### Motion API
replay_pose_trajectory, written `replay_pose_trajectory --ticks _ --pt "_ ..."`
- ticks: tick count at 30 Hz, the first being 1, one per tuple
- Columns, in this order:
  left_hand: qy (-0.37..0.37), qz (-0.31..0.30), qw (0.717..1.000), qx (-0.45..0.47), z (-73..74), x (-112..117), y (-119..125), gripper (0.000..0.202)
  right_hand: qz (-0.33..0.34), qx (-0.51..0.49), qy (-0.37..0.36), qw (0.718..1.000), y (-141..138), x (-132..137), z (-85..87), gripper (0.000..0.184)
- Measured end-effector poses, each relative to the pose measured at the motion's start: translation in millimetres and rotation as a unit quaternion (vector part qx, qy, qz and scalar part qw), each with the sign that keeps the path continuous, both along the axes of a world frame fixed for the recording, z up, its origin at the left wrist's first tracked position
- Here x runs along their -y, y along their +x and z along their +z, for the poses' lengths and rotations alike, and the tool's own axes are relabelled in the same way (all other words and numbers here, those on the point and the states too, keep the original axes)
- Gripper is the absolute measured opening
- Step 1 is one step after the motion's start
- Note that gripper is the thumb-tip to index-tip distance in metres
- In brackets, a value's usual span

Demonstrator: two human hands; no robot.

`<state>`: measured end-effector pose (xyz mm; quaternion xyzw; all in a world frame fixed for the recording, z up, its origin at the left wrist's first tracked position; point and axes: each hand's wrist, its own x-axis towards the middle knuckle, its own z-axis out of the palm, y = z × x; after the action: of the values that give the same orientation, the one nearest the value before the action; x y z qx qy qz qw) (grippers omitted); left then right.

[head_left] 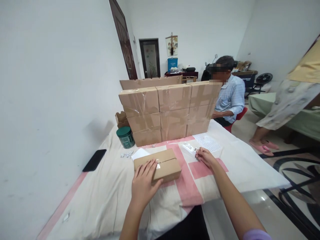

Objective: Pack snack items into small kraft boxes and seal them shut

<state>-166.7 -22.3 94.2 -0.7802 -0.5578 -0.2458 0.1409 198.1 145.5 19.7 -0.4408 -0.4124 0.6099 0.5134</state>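
Note:
My left hand (145, 181) lies flat over the left part of a closed brown cardboard box (168, 162), fingers stretched across its top and thumb near the front edge. A small piece of clear tape (158, 166) shines on the box's middle seam. To the right, my right hand (205, 157) is closed in a pinch at the near end of a small clear tape dispenser (189, 149). Whether its fingertips hold the tape's end or the dispenser itself is hard to make out. A sheet with rows of small print (208, 142) lies just beyond this hand.
Taped cardboard boxes (172, 111) form a wall across the table's back. A green-lidded tub (125, 137) and a black phone (94, 160) are on the left, near small silvery pieces (127, 154). A person in a blue shirt (233, 93) sits behind; another person stands at right.

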Motion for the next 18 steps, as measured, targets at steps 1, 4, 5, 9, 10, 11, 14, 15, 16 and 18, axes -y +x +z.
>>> replay_pose_trajectory --ticks 1,4,5,9,10,11,14,15,16,18 --pt "0.004 -0.001 1.000 -0.004 -0.8 0 0 0.063 -0.001 -0.001 0.001 1.000 0 0 -0.8 0.046" --pt "0.014 -0.002 1.000 -0.014 -3.0 -2 -1 0.062 -0.006 -0.004 0.003 1.000 1 -2 -3.7 0.046" --pt "0.017 -0.001 1.000 -0.016 -3.6 -3 -1 0.061 -0.007 -0.004 0.003 1.000 1 -3 -4.8 0.046" --pt "0.023 -0.003 1.000 -0.018 -4.4 -7 -3 0.061 -0.011 -0.005 0.000 1.000 3 -4 -8.6 0.043" --pt "0.022 -0.003 1.000 -0.018 -4.2 -8 -3 0.060 -0.014 -0.006 0.000 1.000 3 -4 -9.1 0.043" --pt "0.021 -0.002 1.000 -0.017 -3.8 -9 -3 0.060 -0.017 -0.006 0.000 1.000 3 -3 -9.5 0.044" --pt "0.019 0.000 1.000 -0.010 -2.4 -11 -3 0.059 -0.029 -0.007 0.003 1.000 3 -3 -9.7 0.046" --pt "0.019 0.001 1.000 -0.009 -2.1 -12 -3 0.059 -0.032 -0.006 0.005 0.999 3 -3 -9.7 0.047" --pt "0.018 0.001 1.000 -0.010 -1.9 -13 -3 0.059 -0.034 -0.006 0.005 0.999 3 -3 -9.7 0.047" --pt "0.017 0.003 1.000 -0.014 -1.7 -14 -3 0.060 -0.039 -0.005 0.007 0.999 2 -3 -9.7 0.047"
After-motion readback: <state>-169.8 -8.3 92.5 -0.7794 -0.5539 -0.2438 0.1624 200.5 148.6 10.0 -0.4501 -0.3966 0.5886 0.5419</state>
